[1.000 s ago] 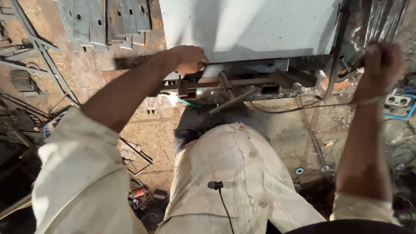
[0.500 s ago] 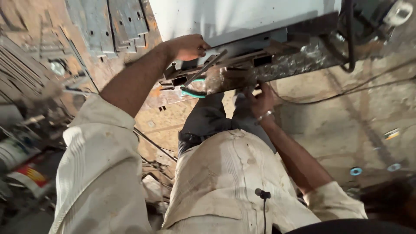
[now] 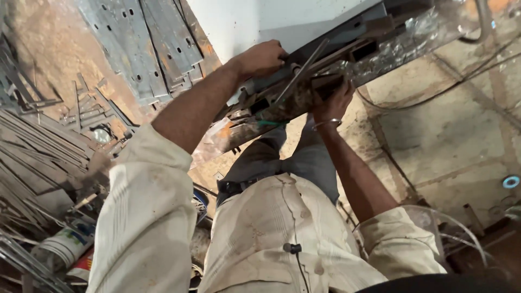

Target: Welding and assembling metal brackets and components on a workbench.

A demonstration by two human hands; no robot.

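Head view, looking down the person's own body to the floor (image 3: 456, 130).

Left hand (image 3: 262, 57): rests on top of the metal frame (image 3: 325, 76), at the lower edge of a white panel (image 3: 260, 21). Fingers curled down over the frame edge, clamped on it; fingertips hidden behind the steel.

Right hand (image 3: 332, 103): comes up from below, pressed against the underside of the same frame, at a rusty square tube end (image 3: 325, 82). Fingers bent around the tube as far as can be seen; grip looks closed on it. A thin metal bangle (image 3: 327, 124) sits on the wrist.

Frame: assembly of square tubes and flat bars, dirty and rust-stained, running diagonally from lower left to upper right across the picture, held at about waist height above the floor. A thin rod (image 3: 301, 70) lies slanted across it between the two hands. A scrap of green (image 3: 269, 123) shows on its lower edge.

Surroundings: perforated grey plates (image 3: 146, 43) lie stacked on the floor at upper left. A pile of thin metal strips (image 3: 38, 157) at left. A paint tin (image 3: 62, 247) at lower left. A cable (image 3: 434, 92) runs over the concrete at right. Person wears a stained pale shirt (image 3: 271, 233).
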